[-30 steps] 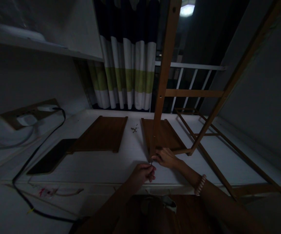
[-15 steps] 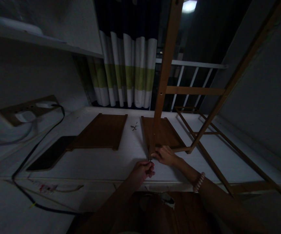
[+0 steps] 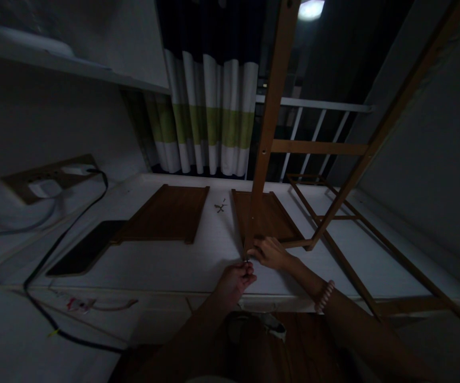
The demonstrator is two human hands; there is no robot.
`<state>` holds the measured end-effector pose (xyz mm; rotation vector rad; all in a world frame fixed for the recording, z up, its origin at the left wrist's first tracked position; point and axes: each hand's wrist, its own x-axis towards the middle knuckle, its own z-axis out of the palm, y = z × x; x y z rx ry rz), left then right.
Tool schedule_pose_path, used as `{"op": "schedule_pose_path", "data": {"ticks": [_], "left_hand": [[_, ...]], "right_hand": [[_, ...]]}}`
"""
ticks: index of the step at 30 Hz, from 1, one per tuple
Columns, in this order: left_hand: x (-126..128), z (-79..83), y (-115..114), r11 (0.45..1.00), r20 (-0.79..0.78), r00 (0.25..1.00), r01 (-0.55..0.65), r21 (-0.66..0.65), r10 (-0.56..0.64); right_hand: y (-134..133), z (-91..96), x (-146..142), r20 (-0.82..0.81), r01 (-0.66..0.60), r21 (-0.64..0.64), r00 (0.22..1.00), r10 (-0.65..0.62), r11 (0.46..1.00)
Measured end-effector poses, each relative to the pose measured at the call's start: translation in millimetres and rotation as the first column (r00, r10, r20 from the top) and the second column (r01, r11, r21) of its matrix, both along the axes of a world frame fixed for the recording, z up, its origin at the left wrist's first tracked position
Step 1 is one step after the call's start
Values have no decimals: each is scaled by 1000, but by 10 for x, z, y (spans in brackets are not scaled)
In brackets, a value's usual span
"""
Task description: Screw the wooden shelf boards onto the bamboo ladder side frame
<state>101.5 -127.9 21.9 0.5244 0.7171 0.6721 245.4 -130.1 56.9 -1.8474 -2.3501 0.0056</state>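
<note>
A wooden shelf frame stands on end on a white table, its near post rising from the front edge. My right hand grips the foot of that post and the shelf board beside it. My left hand is closed in a pinch right at the post's foot, on a small tool or fastener too dark to name. A bead bracelet is on my right wrist.
A second brown board lies left of centre, with small screws between the boards. A dark phone, a black cable and a power strip are at left. Another frame lies flat at right. Striped curtain and railing stand behind.
Both hands stay at the post's foot. The view has shifted slightly; my left hand has edged a little closer to the post.
</note>
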Motion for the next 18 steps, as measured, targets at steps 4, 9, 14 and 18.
{"op": "schedule_pose_path", "data": {"ticks": [4,9,14,18], "left_hand": [[44,-42,-15,997,23,998,-51,-59,53],[101,-90,-50,991,104,990,-85,-99,95],[118,-53,-30,997,130,990,-54,-53,61],[84,-32,32,997,50,999,-24,75,20]], "right_hand": [[-1,-4,4,7,-5,16,1000,5,1000],[-8,28,-7,13,4,4,1000,-4,1000],[-9,37,-13,18,13,-9,1000,-13,1000],[-2,24,-9,7,7,-20,1000,-7,1000]]}}
